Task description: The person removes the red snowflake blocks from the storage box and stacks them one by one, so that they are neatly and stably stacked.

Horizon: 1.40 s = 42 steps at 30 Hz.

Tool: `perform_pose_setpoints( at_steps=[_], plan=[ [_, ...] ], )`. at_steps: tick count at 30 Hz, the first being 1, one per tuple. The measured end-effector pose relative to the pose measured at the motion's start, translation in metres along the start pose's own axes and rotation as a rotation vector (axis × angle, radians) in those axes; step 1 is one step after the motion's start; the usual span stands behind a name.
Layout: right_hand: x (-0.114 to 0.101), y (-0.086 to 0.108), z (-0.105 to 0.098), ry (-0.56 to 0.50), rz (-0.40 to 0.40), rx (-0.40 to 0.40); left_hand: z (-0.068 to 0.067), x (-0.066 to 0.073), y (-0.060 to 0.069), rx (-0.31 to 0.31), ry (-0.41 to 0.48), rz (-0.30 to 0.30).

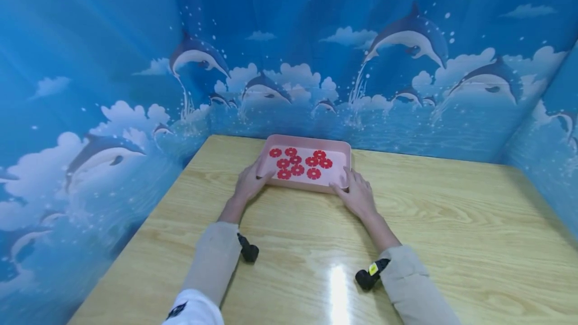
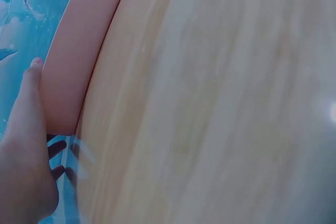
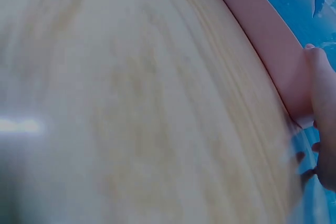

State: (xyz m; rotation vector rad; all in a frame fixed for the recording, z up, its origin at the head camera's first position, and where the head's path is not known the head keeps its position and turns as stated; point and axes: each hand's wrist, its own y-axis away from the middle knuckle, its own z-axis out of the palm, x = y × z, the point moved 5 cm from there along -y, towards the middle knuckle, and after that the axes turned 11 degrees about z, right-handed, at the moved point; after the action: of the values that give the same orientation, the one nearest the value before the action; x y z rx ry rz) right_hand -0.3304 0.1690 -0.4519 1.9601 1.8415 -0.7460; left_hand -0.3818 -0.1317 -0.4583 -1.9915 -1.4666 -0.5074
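Observation:
A shallow pink tray (image 1: pixel 300 186) lies at the far side of the table, with several red, scalloped round pieces (image 1: pixel 297 170) on its floor. My left hand (image 1: pixel 248 182) grips its near left corner, thumb at the rim and fingers along the outer side. At the near right corner, my right hand (image 1: pixel 359 195) holds it the same way. Both wrist views show the tray's outer wall with a thumb against its upper edge; the fingers behind it are partly hidden, and the red pieces are out of sight there.
The wooden table (image 1: pixel 298 245) stretches out on the near side and to the right of the tray. A blue curtain (image 1: pixel 289 39) with dolphins stands right behind it and along the left edge. Small black devices (image 1: pixel 249 251) are strapped at both wrists.

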Motion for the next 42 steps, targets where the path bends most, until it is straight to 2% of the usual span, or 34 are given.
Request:
perform_pose_setpoints(
  at_steps=[6, 14, 26, 31, 36, 39, 42],
  plan=[
    [0.002, 0.001, 0.004, -0.056, 0.035, 0.002, 0.0, 0.0, 0.001, 0.026, 0.029, -0.003],
    [0.007, 0.005, 0.004, -0.07, 0.045, -0.002, 0.003, 0.004, 0.009, 0.051, 0.051, 0.011],
    [0.014, 0.023, -0.003, -0.08, 0.047, -0.006, 0.006, 0.018, 0.028, 0.106, 0.019, 0.087],
    [0.015, 0.032, -0.007, -0.078, 0.03, -0.001, 0.009, 0.021, 0.036, 0.117, 0.028, 0.087],
    [0.019, 0.04, -0.01, -0.077, 0.014, 0.003, 0.012, 0.026, 0.043, 0.14, 0.03, 0.124],
    [0.022, 0.044, -0.012, -0.074, 0.012, -0.001, 0.014, 0.029, 0.047, 0.142, 0.026, 0.125],
    [0.024, 0.049, -0.015, -0.073, 0.011, 0.001, 0.016, 0.032, 0.051, 0.138, 0.026, 0.1]
  ],
)
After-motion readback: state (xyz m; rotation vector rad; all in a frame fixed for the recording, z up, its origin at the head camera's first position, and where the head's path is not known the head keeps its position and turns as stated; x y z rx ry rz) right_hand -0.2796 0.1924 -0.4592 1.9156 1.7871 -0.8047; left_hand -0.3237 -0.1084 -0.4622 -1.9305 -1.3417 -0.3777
